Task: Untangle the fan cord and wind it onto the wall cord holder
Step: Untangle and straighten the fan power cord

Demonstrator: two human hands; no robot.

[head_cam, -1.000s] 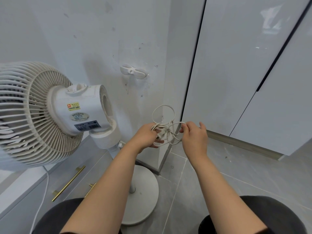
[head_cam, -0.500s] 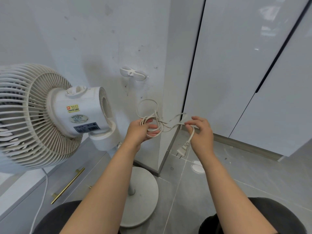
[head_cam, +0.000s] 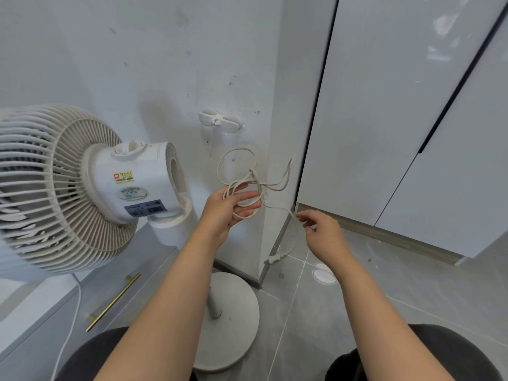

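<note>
A white fan cord (head_cam: 238, 171) hangs in tangled loops in front of the wall. My left hand (head_cam: 229, 207) holds the bundle of loops, fingers spread through them. My right hand (head_cam: 320, 229) is lower and to the right, pinching a strand that leads from the bundle. The plug (head_cam: 276, 257) dangles blurred below that hand, above the floor. The white cord holder (head_cam: 220, 121) is fixed on the wall above the loops, with nothing wound on it. The white fan (head_cam: 82, 188) stands at the left.
The fan's round base (head_cam: 233, 320) rests on the grey tiled floor between my knees. A wall corner (head_cam: 291, 160) and white cabinet doors (head_cam: 398, 119) are at the right. A drawer with brass handles (head_cam: 112, 302) sits at the lower left.
My right hand has moved down and right, pulling a strand out of the bundle. The plug has swung lower. My left hand has opened its fingers through the loops.
</note>
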